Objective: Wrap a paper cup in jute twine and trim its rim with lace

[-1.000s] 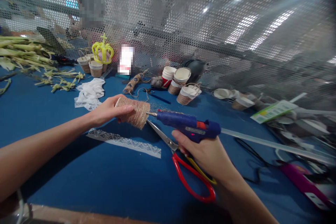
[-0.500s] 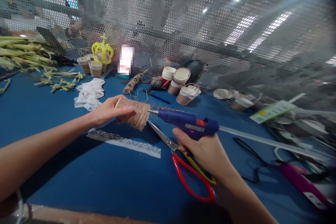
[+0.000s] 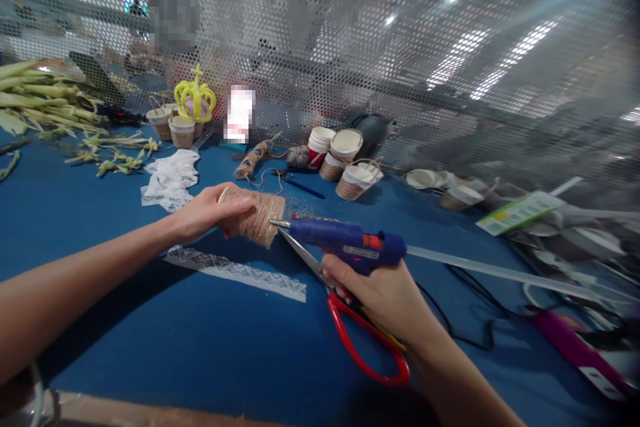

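Note:
My left hand (image 3: 207,213) is closed around a paper cup wrapped in jute twine (image 3: 257,217), tilted on its side with its base to the right. In my right hand (image 3: 367,283) is a blue hot glue gun (image 3: 345,237), its metal nozzle against the twine near the cup's base. A clear glue stick (image 3: 465,263) sticks out from the gun's back. Scissors (image 3: 343,320) with red and yellow handles lie beneath my right hand, which partly covers them. A strip of white lace (image 3: 235,271) lies flat below the cup.
Crumpled white lace (image 3: 173,177), a twine bundle (image 3: 253,160) and several wrapped cups (image 3: 357,180) sit toward the back. A yellow crown-shaped piece (image 3: 196,100) stands on cups at left. A purple power strip (image 3: 575,350) and black cord lie at right.
The glue gun in my right hand has moved slightly left and down, bringing its nozzle farther over the twine. The cup in my left hand has barely shifted.

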